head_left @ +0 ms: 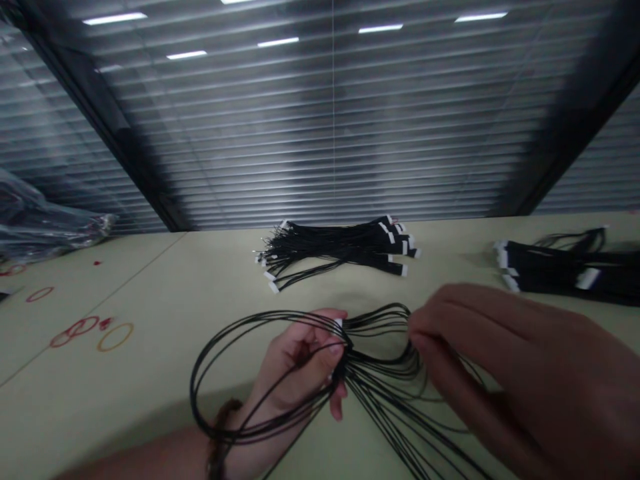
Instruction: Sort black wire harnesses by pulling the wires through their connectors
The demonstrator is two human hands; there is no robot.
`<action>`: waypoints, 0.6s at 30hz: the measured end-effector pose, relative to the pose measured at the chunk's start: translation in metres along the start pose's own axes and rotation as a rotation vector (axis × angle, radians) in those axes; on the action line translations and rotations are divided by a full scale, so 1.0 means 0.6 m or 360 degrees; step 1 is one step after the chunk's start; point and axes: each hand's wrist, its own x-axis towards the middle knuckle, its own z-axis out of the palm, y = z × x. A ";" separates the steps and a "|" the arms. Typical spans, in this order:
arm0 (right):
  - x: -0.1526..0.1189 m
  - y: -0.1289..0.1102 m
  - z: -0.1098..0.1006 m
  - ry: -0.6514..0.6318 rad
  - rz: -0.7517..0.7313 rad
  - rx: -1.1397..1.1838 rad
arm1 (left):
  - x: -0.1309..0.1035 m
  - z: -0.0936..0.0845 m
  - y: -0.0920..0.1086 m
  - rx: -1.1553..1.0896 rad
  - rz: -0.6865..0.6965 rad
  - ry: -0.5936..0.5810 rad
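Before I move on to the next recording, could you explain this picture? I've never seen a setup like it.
There is no machine here: these are one person's bare hands, seen by a camera worn on the head, looking forward and down. The left hand holds a bunch of looped black wires. The right hand has its fingertips at their right side; whether they pinch any is hard to tell. On the table beyond lies a pile of black cables with white ends, with another black cable bundle to the right. Red rubber bands and a yellow one lie left.
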 end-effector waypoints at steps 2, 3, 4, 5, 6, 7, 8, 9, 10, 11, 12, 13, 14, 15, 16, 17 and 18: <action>-0.011 -0.004 -0.001 -0.0239 0.0072 0.0187 | 0.001 0.001 0.000 0.0007 0.0029 0.0057; -0.015 -0.008 0.002 -0.0337 0.0095 0.0265 | 0.001 0.001 -0.001 -0.0001 0.0042 0.0053; -0.017 -0.013 0.008 -0.0395 0.0109 0.0312 | 0.001 0.000 -0.003 -0.0021 0.0054 0.0020; -0.016 -0.019 0.014 -0.0402 0.0123 0.0335 | 0.002 -0.001 -0.006 -0.0044 0.0060 -0.0009; -0.014 -0.024 0.022 -0.0400 0.0148 0.0350 | 0.002 -0.002 -0.009 -0.0064 0.0058 -0.0049; -0.010 -0.029 0.029 -0.0392 0.0177 0.0369 | 0.002 -0.005 -0.012 -0.0077 0.0047 -0.0095; -0.005 -0.033 0.036 -0.0398 0.0203 0.0398 | 0.003 -0.007 -0.014 -0.0076 0.0030 -0.0141; 0.000 -0.036 0.042 -0.0402 0.0221 0.0437 | 0.003 -0.010 -0.017 -0.0064 0.0014 -0.0173; 0.003 -0.039 0.047 -0.0414 0.0236 0.0477 | 0.003 -0.012 -0.019 -0.0046 0.0009 -0.0200; 0.006 -0.041 0.051 -0.0417 0.0253 0.0510 | 0.003 -0.014 -0.020 -0.0034 0.0018 -0.0227; 0.007 -0.042 0.053 -0.0416 0.0269 0.0531 | 0.002 -0.016 -0.020 -0.0021 0.0033 -0.0241; 0.008 -0.043 0.054 -0.0411 0.0283 0.0542 | 0.002 -0.016 -0.020 -0.0009 0.0048 -0.0236; 0.008 -0.044 0.054 -0.0419 0.0307 0.0540 | 0.001 -0.016 -0.019 0.0004 0.0053 -0.0231; 0.008 -0.043 0.053 -0.0436 0.0344 0.0521 | 0.001 -0.016 -0.018 0.0012 0.0053 -0.0223; 0.008 -0.042 0.051 -0.0469 0.0394 0.0494 | 0.000 -0.015 -0.016 0.0018 0.0044 -0.0213; 0.011 -0.039 0.047 -0.0521 0.0450 0.0488 | 0.000 -0.013 -0.014 0.0024 0.0022 -0.0195; 0.014 -0.033 0.042 -0.0587 0.0514 0.0529 | 0.000 -0.011 -0.013 0.0021 -0.0004 -0.0184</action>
